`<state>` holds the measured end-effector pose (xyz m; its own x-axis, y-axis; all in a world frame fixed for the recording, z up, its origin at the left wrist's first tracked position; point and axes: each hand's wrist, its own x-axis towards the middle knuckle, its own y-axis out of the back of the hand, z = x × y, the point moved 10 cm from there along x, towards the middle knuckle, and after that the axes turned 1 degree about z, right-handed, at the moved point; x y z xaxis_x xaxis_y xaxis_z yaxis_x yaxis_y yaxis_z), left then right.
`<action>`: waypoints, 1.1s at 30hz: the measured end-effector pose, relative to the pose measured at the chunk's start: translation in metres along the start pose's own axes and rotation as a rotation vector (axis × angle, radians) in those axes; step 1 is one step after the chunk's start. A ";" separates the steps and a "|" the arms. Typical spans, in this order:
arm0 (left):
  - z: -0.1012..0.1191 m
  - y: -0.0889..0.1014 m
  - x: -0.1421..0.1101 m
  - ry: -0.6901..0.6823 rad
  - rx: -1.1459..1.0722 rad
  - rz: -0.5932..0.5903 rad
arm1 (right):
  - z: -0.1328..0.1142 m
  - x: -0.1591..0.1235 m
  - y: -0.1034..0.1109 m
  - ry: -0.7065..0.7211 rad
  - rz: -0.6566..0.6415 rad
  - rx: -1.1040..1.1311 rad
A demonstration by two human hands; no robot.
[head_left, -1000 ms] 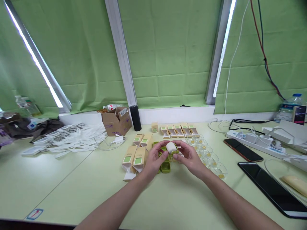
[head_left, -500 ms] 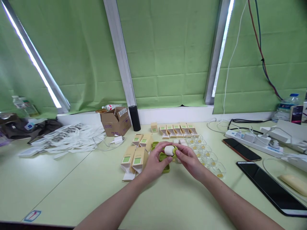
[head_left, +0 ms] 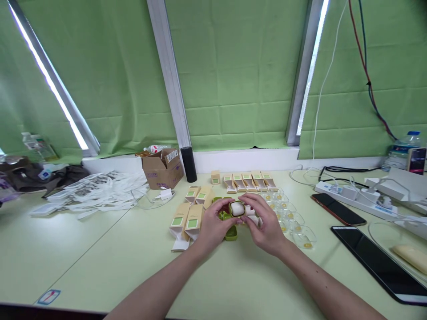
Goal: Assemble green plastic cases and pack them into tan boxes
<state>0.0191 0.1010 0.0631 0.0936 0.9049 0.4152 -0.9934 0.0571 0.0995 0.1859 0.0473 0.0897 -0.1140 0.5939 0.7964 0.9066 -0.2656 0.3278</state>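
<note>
Both my hands meet over the middle of the pale green table [head_left: 100, 262]. My left hand [head_left: 210, 226] and my right hand [head_left: 265, 224] pinch a small white oval piece in a green case [head_left: 237, 208] between their fingertips, just above the table. More green cases [head_left: 231, 233] lie under my hands. To the left are tan cartons with green labels [head_left: 187, 218]. A row of smaller tan cartons [head_left: 248, 180] stands behind, and clear plastic trays [head_left: 293, 222] lie to the right.
An open cardboard box [head_left: 162, 169] and a black cylinder [head_left: 188, 164] stand at the back. White strips [head_left: 96, 191] are piled at the left. Two phones [head_left: 338, 209], a power strip [head_left: 353, 195] with cables and a water bottle [head_left: 402, 149] sit on the right.
My hands have turned the white and green piece and lowered it slightly. My right hand now curls over it from the right and above.
</note>
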 end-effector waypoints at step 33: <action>0.017 -0.010 -0.013 -0.249 0.214 -0.099 | -0.023 -0.007 -0.010 0.323 -0.005 -0.332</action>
<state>0.0293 0.0817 0.0725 0.2289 0.7669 0.5996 -0.9446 0.0261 0.3273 0.1687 0.0285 0.0927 -0.2862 0.3429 0.8947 0.7328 -0.5233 0.4349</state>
